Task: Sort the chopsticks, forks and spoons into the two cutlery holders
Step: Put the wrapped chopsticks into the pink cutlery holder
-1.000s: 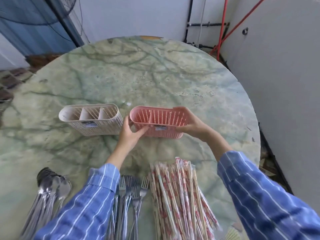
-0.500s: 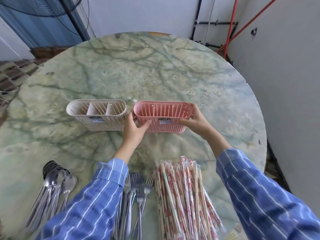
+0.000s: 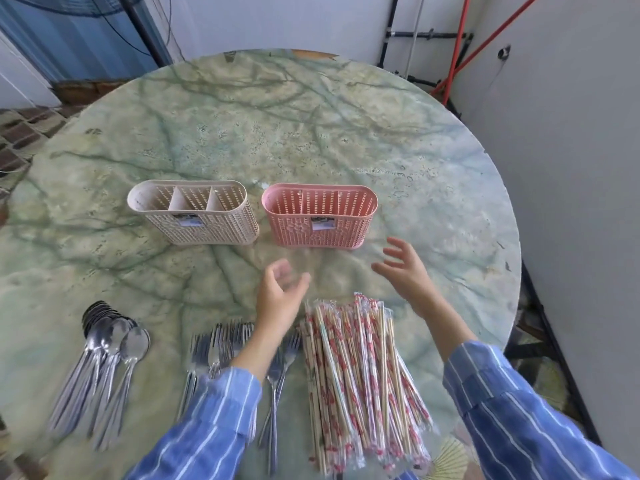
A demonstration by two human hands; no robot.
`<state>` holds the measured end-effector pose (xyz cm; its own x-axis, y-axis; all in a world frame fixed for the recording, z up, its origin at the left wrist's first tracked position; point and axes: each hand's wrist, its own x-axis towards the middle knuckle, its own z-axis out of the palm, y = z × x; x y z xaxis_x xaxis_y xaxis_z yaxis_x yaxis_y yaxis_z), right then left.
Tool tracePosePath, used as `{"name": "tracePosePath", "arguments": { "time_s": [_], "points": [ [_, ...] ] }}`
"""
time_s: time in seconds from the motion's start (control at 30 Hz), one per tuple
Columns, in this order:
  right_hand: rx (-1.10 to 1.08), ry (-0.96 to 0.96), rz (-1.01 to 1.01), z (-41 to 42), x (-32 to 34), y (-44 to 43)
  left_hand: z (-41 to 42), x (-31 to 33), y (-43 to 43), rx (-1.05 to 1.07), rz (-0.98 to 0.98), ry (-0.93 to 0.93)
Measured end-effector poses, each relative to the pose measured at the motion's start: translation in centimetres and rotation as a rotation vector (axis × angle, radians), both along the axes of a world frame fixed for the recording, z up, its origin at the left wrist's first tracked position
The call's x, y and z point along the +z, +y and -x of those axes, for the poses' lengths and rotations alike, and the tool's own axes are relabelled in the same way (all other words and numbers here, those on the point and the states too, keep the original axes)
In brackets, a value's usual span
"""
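A pink cutlery holder (image 3: 320,221) and a beige cutlery holder (image 3: 204,220) stand side by side mid-table, both with nothing in their compartments. Near the front edge lie a pile of wrapped chopsticks (image 3: 360,372), a bunch of forks (image 3: 214,348) and a bunch of spoons (image 3: 104,355). My left hand (image 3: 280,296) hovers in front of the pink holder, fingers relaxed, holding nothing. My right hand (image 3: 403,268) hovers to the right of it with spread fingers, also holding nothing, just beyond the chopstick pile.
The round green marble table (image 3: 294,133) stretches bare behind the holders. A white wall (image 3: 571,168) stands close on the right, with red and black pipes (image 3: 453,64) in the corner. A fan stand (image 3: 142,26) rises at the back left.
Both hands have let go of the pink holder and drawn back towards me. The pink holder now stands upright next to the beige one.
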<state>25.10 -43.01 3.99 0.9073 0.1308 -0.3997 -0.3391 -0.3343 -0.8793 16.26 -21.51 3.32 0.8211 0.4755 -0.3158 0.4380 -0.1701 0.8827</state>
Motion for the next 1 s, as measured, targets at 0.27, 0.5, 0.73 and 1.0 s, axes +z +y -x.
{"name": "tracePosePath", "arguments": {
  "time_s": [0.27,0.5,0.73,1.0],
  "points": [
    [-0.117,0.145,0.164,11.3,-2.3,-2.8,8.3,-2.1,-6.1,0.023,-0.210,0.160],
    [-0.086,0.197,0.325,14.9,-2.8,-1.6,12.1,-1.9,-8.4,-0.096,-0.127,0.444],
    [-0.101,0.227,0.412,14.7,-2.8,-0.4,11.9,-1.4,-8.8,-0.192,-0.044,0.504],
    [-0.193,0.195,0.370,14.8,-2.2,-1.1,11.1,-1.5,-8.7,-0.161,-0.010,0.532]
  ]
}}
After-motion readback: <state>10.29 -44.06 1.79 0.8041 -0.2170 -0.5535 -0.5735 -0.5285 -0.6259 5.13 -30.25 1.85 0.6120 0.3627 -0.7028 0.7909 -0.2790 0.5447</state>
